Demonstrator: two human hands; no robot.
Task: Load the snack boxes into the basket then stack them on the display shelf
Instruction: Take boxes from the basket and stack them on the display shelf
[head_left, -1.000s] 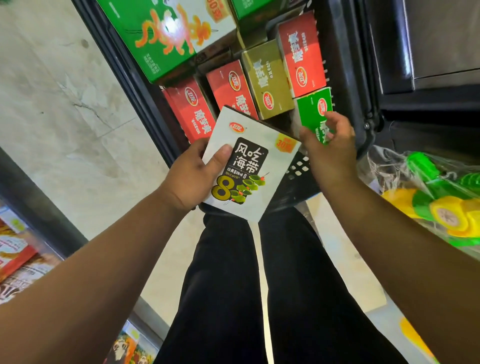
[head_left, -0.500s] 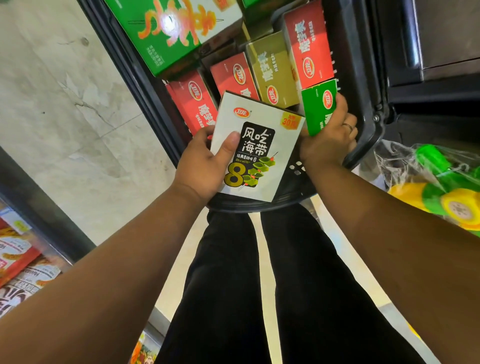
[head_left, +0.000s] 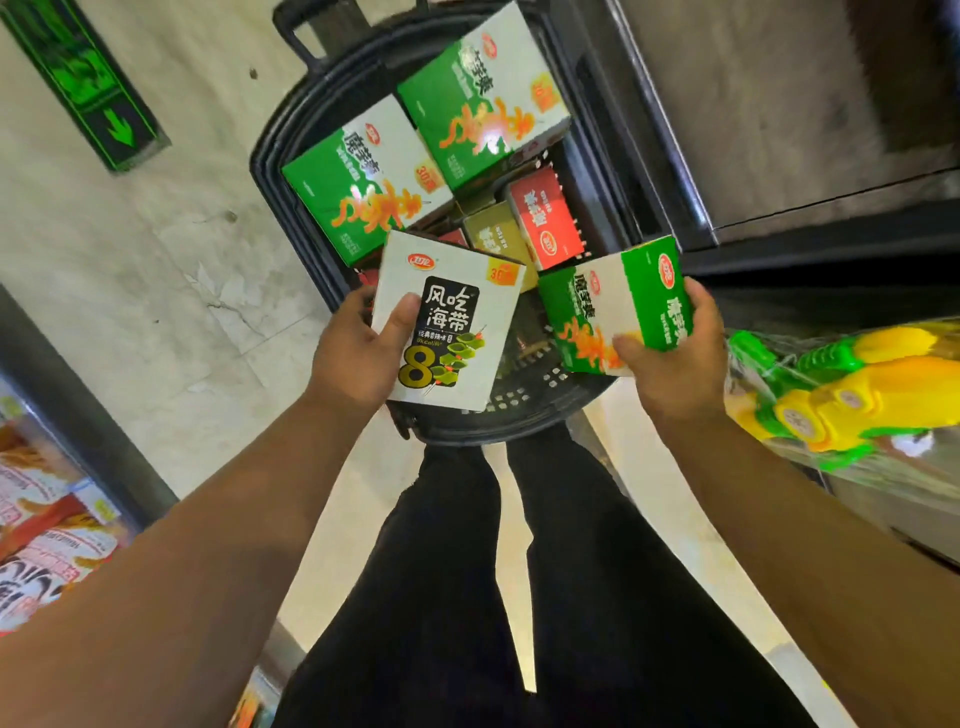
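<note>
A black shopping basket (head_left: 270, 156) stands on the floor in front of my legs. Two large green boxes (head_left: 363, 182) lie in its far half, with red (head_left: 545, 218) and olive (head_left: 493, 234) boxes upright beside them. My left hand (head_left: 358, 358) grips a white box with a black label (head_left: 447, 322) over the basket's near end. Held in my right hand (head_left: 675, 358) is a green and white box (head_left: 613, 306), lifted above the basket's near right corner.
A dark cabinet (head_left: 779, 130) rises to the right of the basket. Bagged yellow and green toys (head_left: 841, 395) lie on a shelf at the right. Snack packets (head_left: 47, 530) fill a shelf at the lower left. A green arrow sign (head_left: 98, 93) sits in the pale floor.
My right hand has pulled the green box up out of the basket and turned it face up. The view has tilted so that the whole basket shows. The white box stays in my left hand.
</note>
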